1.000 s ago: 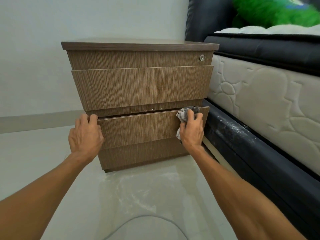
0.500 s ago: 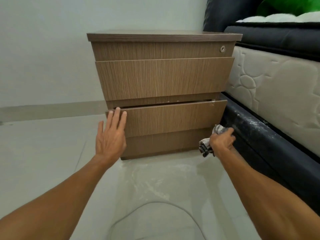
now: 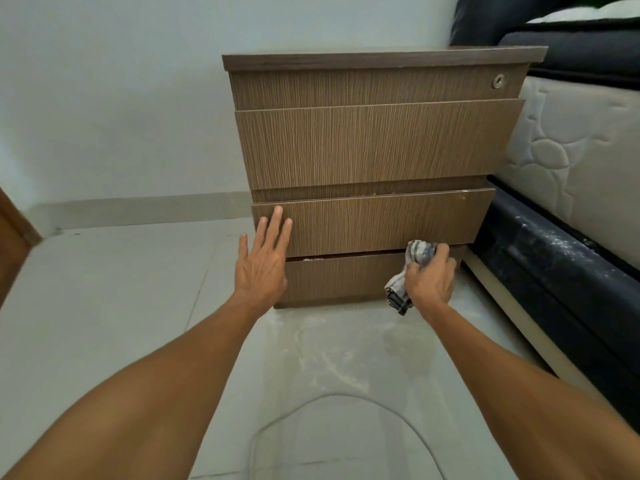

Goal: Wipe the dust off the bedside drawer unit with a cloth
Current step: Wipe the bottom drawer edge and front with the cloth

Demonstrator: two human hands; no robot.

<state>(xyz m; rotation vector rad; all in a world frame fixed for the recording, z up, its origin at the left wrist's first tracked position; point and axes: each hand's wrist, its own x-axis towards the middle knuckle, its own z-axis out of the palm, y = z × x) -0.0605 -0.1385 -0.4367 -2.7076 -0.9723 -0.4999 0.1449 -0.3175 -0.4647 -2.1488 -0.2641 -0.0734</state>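
Observation:
A brown wood-grain bedside drawer unit [image 3: 370, 147] stands on the floor against the wall, beside the bed. Its lower drawer front [image 3: 381, 223] juts out a little. My left hand [image 3: 263, 261] lies flat with straight fingers against the left end of that drawer front. My right hand [image 3: 431, 278] grips a bunched grey-and-white cloth [image 3: 417, 254] and holds it against the bottom panel, just under the drawer's right end. A tail of the cloth hangs below my wrist.
A dark bed frame [image 3: 554, 268] with white dust specks and a quilted mattress [image 3: 571, 161] run along the right. Pale floor tiles [image 3: 121, 299] spread left and toward me, with a thin cable [image 3: 332, 398] looping across them. A wooden door edge [image 3: 14, 244] shows far left.
My right hand went from the drawer's top right corner down to the bottom panel with the cloth. My left hand let go of the drawer's left edge and flattened. The view shifted left.

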